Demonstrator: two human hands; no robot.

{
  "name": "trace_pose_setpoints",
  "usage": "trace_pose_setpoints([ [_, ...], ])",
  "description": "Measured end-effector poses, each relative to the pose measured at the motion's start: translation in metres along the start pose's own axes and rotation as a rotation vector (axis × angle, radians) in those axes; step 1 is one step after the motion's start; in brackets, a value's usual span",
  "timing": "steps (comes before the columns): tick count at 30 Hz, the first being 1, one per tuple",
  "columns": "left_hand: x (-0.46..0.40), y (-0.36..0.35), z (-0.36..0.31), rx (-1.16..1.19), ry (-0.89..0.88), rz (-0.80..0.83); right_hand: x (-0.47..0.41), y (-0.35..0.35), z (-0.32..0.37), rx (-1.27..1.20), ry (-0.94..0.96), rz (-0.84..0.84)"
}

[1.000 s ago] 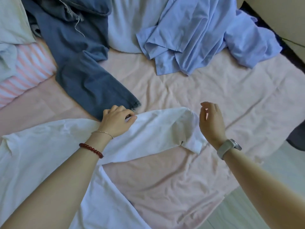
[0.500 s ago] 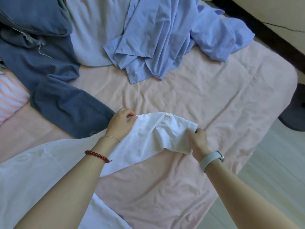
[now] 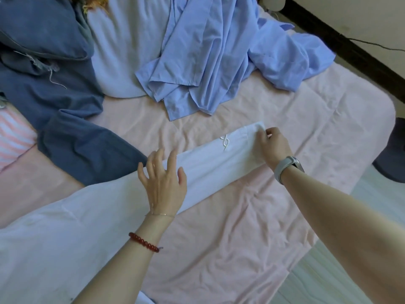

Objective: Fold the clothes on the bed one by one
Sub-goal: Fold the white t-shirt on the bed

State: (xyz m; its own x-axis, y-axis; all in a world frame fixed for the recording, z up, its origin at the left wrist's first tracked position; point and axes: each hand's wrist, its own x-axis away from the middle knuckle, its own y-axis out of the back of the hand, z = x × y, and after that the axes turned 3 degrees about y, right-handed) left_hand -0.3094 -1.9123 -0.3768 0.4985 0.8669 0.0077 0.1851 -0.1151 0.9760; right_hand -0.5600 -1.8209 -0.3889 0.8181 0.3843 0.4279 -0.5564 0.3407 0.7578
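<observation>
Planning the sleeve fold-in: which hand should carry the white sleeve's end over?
Right. The right hand already pinches the white sleeve at its end; the left hand rests spread, open, mid-sleeve, likely better as the anchor.

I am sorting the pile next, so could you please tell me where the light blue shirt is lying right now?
In the head view, the light blue shirt lies crumpled at the top centre of the pink bed sheet, right of the dark blue jeans.

The smooth, matt white cotton-like garment (image 3: 208, 163) lies on a creased pink cloth bedsheet (image 3: 285, 119); beyond the grip, coarse dark-blue denim jeans (image 3: 72, 106) (frayed threads).
</observation>
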Motion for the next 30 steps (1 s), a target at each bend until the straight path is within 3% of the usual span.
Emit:
trace_pose_setpoints([
  [1, 0.015, -0.002, 0.004, -0.018, -0.008, 0.027, 0.003, -0.002, -0.001, -0.037, -0.026, -0.011],
  [3, 0.034, -0.007, 0.017, -0.085, 0.054, 0.246, 0.012, -0.005, -0.001, -0.049, -0.044, -0.054],
  [5, 0.036, -0.018, 0.032, -0.098, 0.169, 0.497, 0.023, -0.007, 0.008, -0.002, 0.003, -0.137],
  [7, 0.025, -0.025, 0.043, -0.060, 0.197, 0.632, 0.040, -0.011, 0.024, -0.012, 0.100, -0.227],
  [9, 0.014, -0.017, 0.047, 0.065, 0.188, 0.646, 0.063, -0.015, 0.048, -0.091, 0.243, -0.262],
  [12, 0.013, 0.020, 0.054, 0.632, 0.384, 0.462, 0.113, -0.025, 0.089, -0.244, 0.453, -0.207],
  [16, 0.056, 0.093, 0.097, 1.327, 0.837, 0.313, 0.210, -0.043, 0.138, -0.387, 0.767, 0.048],
  [19, 0.121, 0.140, 0.155, 1.729, 1.024, 0.261, 0.293, -0.061, 0.158, -0.459, 0.947, 0.272],
  [22, 0.202, 0.171, 0.211, 1.884, 1.114, 0.109, 0.377, -0.087, 0.160, -0.471, 0.962, 0.552],
  [26, 0.305, 0.184, 0.272, 2.033, 1.184, 0.021, 0.477, -0.134, 0.137, -0.295, 1.078, 0.926],
  [28, 0.346, 0.177, 0.300, 2.065, 1.255, 0.054, 0.515, -0.162, 0.115, -0.146, 1.099, 1.077],
  [30, 0.363, 0.162, 0.308, 1.967, 1.354, 0.133, 0.521, -0.180, 0.088, -0.051, 1.049, 1.120],
])
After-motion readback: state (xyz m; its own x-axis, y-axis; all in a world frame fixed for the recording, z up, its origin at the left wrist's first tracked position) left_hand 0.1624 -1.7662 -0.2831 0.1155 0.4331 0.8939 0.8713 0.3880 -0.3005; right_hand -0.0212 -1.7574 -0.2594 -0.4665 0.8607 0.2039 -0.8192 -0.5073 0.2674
